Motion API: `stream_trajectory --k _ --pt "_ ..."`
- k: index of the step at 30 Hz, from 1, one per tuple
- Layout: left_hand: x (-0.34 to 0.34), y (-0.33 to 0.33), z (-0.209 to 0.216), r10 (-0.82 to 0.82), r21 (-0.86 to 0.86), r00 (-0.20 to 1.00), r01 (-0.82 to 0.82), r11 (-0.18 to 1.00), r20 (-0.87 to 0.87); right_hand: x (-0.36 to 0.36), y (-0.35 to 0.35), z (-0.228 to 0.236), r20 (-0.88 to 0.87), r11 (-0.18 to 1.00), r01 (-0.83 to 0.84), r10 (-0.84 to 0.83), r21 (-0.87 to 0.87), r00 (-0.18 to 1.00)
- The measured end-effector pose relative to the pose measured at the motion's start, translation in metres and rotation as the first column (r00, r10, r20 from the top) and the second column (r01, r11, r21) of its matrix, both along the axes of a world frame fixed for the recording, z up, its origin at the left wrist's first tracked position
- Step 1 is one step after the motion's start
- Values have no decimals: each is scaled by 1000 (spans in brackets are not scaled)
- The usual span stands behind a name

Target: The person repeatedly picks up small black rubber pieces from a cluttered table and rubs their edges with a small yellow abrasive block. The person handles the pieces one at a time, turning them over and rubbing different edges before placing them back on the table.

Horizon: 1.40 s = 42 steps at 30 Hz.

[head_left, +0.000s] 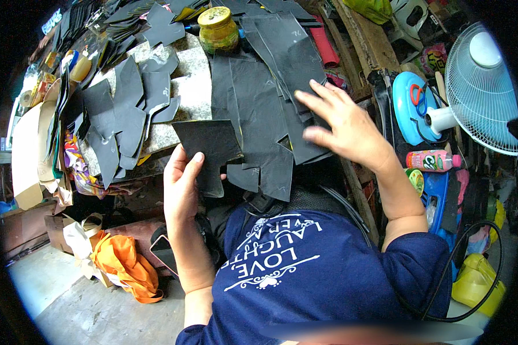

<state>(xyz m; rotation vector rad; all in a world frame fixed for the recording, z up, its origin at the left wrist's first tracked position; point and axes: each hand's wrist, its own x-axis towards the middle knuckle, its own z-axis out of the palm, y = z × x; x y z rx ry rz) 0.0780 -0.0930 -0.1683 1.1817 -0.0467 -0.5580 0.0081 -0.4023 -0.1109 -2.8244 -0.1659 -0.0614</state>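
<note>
My left hand pinches a black cut sheet piece between thumb and fingers, just in front of my body. The piece has a notched right edge. My right hand is spread, its fingers over a stack of long black sheet pieces on the right of the work surface; whether the fingertips touch the stack I cannot tell. More black pieces overlap in the middle, and a small rounded one lies near the edge by my lap. To the left several cut pieces are spread out.
A glass jar with a yellow lid stands at the back of the work surface. On the right are a white fan with a blue base, red-handled scissors and a pink bottle. An orange cloth bag hangs at lower left.
</note>
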Motion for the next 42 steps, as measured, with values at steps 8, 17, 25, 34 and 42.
stream_trajectory --k 8,17,25,34,42 --pt "3 -1 -2 13 6 1000 -13 1000 -6 -16 -1 -2 -4 994 -97 97 46 995" --pt "1 0 2 -6 34 1000 7 999 -27 2 -41 14 359 914 -108 -43 391 932" --pt "-3 -6 7 -106 70 994 107 992 -19 -3 1 -5 79 975 -142 158 -170 984" --pt "11 -1 -7 83 -71 996 -86 994 -34 -15 46 -5 80 889 -428 444 -161 893" --pt "10 24 -11 69 -186 988 -95 978 -138 -7 42 -20 331 897 -323 219 303 918"
